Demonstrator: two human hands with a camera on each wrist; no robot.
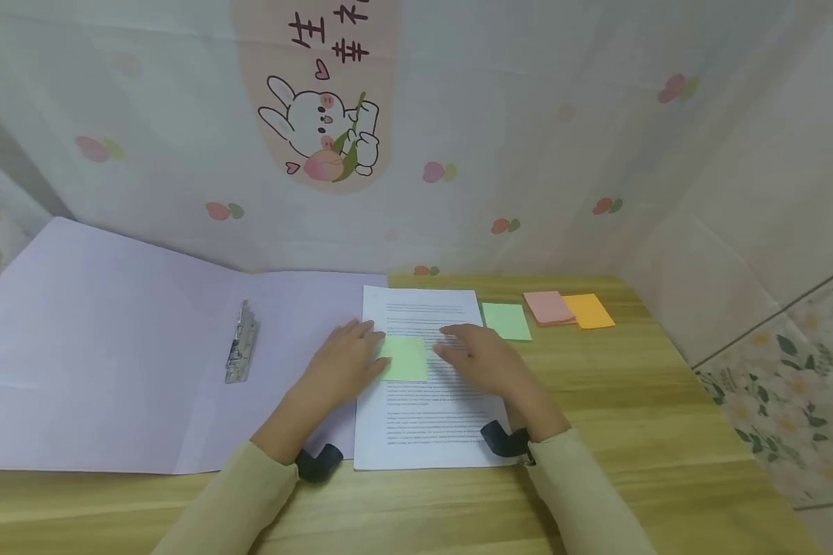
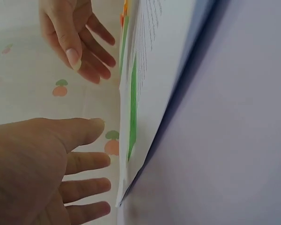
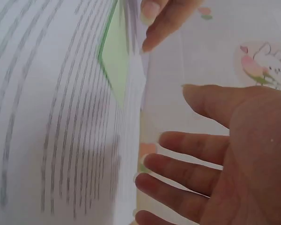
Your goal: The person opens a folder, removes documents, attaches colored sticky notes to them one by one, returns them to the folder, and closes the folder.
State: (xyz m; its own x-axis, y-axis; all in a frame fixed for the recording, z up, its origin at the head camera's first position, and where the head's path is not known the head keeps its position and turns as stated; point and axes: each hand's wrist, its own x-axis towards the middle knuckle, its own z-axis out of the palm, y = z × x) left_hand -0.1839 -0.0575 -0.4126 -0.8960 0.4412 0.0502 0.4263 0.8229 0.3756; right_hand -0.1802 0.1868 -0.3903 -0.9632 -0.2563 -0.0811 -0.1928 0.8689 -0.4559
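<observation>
A light green sticky note (image 1: 408,359) lies on a printed sheet of paper (image 1: 437,443). My left hand (image 1: 340,362) is over the sheet's left edge, its thumb tip by the note's left side. In the left wrist view, the fingers (image 2: 86,190) of that hand are extended, holding nothing. My right hand (image 1: 484,361) hovers over the right half of the sheet, right of the note. Its fingers (image 3: 187,176) are spread and loosely bent in the right wrist view, with nothing held. The sheet's left part overlaps an opened lilac folder (image 1: 305,304).
A metal clip (image 1: 241,347) is fixed on the folder, whose cover (image 1: 90,347) spreads far left. Right of the sheet lie a green pad (image 1: 507,320), a pink pad (image 1: 547,306) and an orange pad (image 1: 592,311) of sticky notes. Behind the wooden table (image 1: 666,462) hangs a printed curtain (image 1: 527,116).
</observation>
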